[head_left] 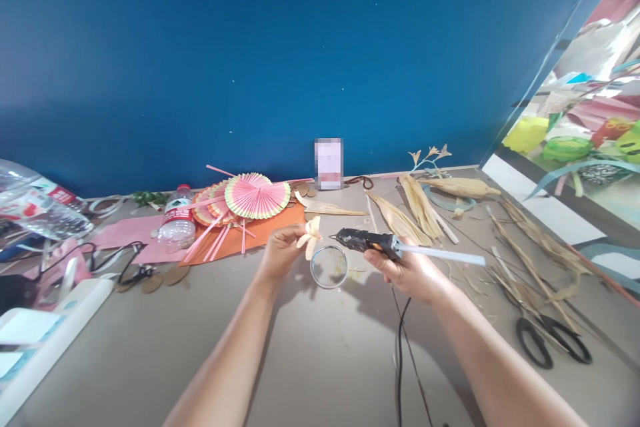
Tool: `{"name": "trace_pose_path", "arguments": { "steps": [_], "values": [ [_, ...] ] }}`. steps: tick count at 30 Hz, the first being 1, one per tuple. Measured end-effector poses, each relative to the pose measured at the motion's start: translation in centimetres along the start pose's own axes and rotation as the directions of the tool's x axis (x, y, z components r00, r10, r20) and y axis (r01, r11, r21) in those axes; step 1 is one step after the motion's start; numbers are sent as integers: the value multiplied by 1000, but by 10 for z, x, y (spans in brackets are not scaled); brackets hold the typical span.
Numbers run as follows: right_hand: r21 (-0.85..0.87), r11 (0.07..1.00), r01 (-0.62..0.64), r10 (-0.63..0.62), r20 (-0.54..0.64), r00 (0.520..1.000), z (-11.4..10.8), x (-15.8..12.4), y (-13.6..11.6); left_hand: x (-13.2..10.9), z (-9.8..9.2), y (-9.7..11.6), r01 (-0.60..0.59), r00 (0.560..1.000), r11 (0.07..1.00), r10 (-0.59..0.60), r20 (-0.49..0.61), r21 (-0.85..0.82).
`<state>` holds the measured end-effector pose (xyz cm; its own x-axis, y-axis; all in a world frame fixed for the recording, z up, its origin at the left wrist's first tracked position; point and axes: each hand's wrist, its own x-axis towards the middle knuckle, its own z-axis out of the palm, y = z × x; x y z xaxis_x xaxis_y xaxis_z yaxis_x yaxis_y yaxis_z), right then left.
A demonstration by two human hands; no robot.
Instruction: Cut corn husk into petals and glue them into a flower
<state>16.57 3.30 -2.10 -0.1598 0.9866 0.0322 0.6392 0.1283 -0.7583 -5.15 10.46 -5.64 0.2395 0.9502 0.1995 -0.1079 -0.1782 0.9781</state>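
Note:
My left hand (283,250) is closed on a pale yellow flower (313,237) with pointed petals, which looks made of dried husk. In my right hand (407,273) is a black glue gun (370,241), its fingers wrapped round the handle. The nozzle points left at the flower, a small gap away. A translucent glue stick (445,253) sticks out of the gun's back end. Below and between both hands lies a clear round ring or dish (329,267) on the grey table (310,353). The gun's black cord hangs down toward the front edge.
Dried corn husks (403,217) lie at the back right, with black-handled scissors (554,340) in front of them. Pink and green paper fans (257,196) rest on orange paper (295,216). A plastic bottle (177,217) stands left. A blue wall (300,67) closes off the back.

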Motion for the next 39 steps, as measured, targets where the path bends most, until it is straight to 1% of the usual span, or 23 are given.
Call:
{"name": "trace_pose_path", "arguments": {
  "steps": [2,4,6,9,12,14,16,18,20,22,27,30,35,39],
  "values": [
    [-141,990,-1,-6,-50,999,3,0,-4,2,-4,-3,-20,997,999,18,-74,-26],
    [-267,964,20,-37,-58,998,11,0,-7,4,-6,-6,-32,993,998,25,-115,-62],
    [-340,938,63,-72,-12,997,22,0,-7,4,-6,-6,-37,994,995,27,-110,-89],
    [-401,908,125,-105,72,992,42,-1,-5,2,-3,-4,-36,996,994,27,-84,-102],
    [-413,898,152,-126,89,988,55,-1,-4,-1,3,-1,-46,997,996,41,-67,-79],
    [-378,909,177,-155,89,984,57,-1,-5,-3,7,1,-64,997,996,62,-40,-61],
    [-286,934,216,-214,37,976,54,0,-6,-4,12,3,-74,997,997,73,-13,-28],
    [-155,959,236,-254,-108,961,49,1,-7,-7,17,5,-71,997,997,71,9,17],
    [-28,971,236,-235,-265,935,44,3,-8,-9,21,8,-68,997,997,66,30,41],
    [62,968,242,-208,-338,918,42,3,-9,-12,26,9,-76,996,996,73,60,54],
    [154,940,305,-235,-356,904,44,1,-11,-16,34,13,-108,986,989,93,138,104],
    [203,929,309,-226,-352,908,43,1,-13,-18,37,16,-105,983,988,86,164,115],
    [288,906,309,-201,-350,915,43,2,-12,-19,37,19,-123,976,983,95,196,135],
    [314,895,317,-193,-367,910,45,3,-9,-19,35,20,-148,969,978,113,218,150]
  ]
}}
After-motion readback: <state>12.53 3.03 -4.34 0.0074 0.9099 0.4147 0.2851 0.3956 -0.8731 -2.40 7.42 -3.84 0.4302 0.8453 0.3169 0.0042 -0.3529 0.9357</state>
